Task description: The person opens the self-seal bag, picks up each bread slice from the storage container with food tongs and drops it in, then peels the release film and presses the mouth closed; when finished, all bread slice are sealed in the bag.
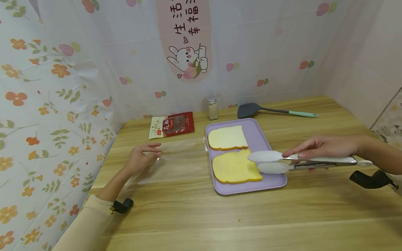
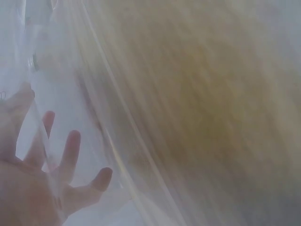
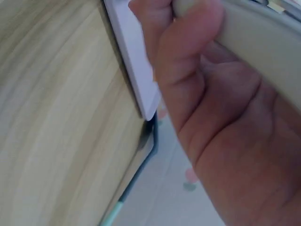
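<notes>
My left hand (image 1: 144, 158) pinches a clear plastic bag (image 1: 185, 160), its thumb side at the film and the other fingers spread. The bag stretches over the table to the left rim of a purple tray (image 1: 224, 189). In the left wrist view, the film (image 2: 141, 155) covers much of the picture. My right hand (image 1: 326, 148) grips tongs (image 1: 323, 161) with white tips, which hang slightly apart over the tray's right side. Two bread slices lie on the tray: a pale one (image 1: 227, 137) behind, a yellower one (image 1: 235, 167) in front, partly overlapped by the tips.
Behind the tray lie a red-and-cream spice packet (image 1: 179, 124), a small lidded jar (image 1: 212, 108) and a dark spatula (image 1: 248, 110) with a mint handle end. Printed cloth hangs at the back and left. Bare wooden tabletop (image 1: 238, 223) spreads in front of the tray.
</notes>
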{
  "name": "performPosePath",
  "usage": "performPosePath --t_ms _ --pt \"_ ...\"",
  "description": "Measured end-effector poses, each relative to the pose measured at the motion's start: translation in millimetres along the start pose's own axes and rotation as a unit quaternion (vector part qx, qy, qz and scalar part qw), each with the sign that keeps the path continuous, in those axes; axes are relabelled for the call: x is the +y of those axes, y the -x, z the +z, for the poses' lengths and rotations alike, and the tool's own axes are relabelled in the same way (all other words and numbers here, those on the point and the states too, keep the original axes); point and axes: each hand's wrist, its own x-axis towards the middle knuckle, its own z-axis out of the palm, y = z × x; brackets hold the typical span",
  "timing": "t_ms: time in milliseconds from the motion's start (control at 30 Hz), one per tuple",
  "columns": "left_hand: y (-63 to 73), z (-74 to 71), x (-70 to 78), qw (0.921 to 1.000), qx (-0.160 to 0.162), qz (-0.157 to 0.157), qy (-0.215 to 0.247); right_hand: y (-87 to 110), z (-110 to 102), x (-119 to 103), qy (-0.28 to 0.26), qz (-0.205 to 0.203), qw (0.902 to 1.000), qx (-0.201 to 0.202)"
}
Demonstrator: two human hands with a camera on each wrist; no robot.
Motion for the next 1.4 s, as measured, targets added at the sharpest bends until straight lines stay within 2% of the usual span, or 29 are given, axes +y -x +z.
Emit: performPosePath --t_ms 67,167,300,400,500,633,733,833,967,1133,1400 --pt "1.9 -1.9 11.7 1.0 -0.003 -0.004 -0.002 -7.0 0.0 -8.9 0.01 0.023 0.9997 0.001" --pt "4.3 -4.0 28.3 0.9999 -0.008 -0.011 -0.003 -14.1 -4.5 -23.3 -0.011 0.09 0.9958 0.005" --pt "3.4 -3.2 24.5 0.9999 -0.009 -0.009 0.001 -20.4 -11.6 -37.9 -0.066 0.156 0.9856 -0.003" --pt "2.8 -1.9 22.4 0.9999 -0.012 -0.006 0.004 -22.8 -14.7 -42.2 -0.085 0.166 0.9822 -0.016" --pt "2.1 -1.0 21.7 0.9999 -0.013 -0.002 0.01 -21.6 -17.3 -41.7 -0.091 0.161 0.9821 -0.036" --pt "1.3 -1.7 21.9 0.9998 -0.012 0.002 0.018 -17.3 -21.2 -33.7 -0.122 0.13 0.98 -0.089" --pt "0.9 -2.9 22.5 0.9997 -0.012 0.0 0.019 -15.7 -21.7 -22.0 -0.172 0.096 0.9725 -0.125" --pt "1.0 -4.1 24.3 0.9998 -0.012 -0.004 0.018 -16.1 -19.4 -7.8 -0.212 0.07 0.9647 -0.139" --pt "0.9 -5.5 27.2 0.9998 -0.012 -0.012 0.01 -16.9 -15.5 9.2 -0.237 0.041 0.9616 -0.132" --pt "-1.7 -5.0 23.8 0.9999 -0.011 -0.009 0.003 -13.8 -12.5 18.7 -0.241 0.012 0.9641 -0.11" --pt "-4.3 0.0 -7.8 0.9997 -0.01 -0.015 0.016 -3.2 -14.8 8.8 -0.18 0.017 0.9792 -0.092"
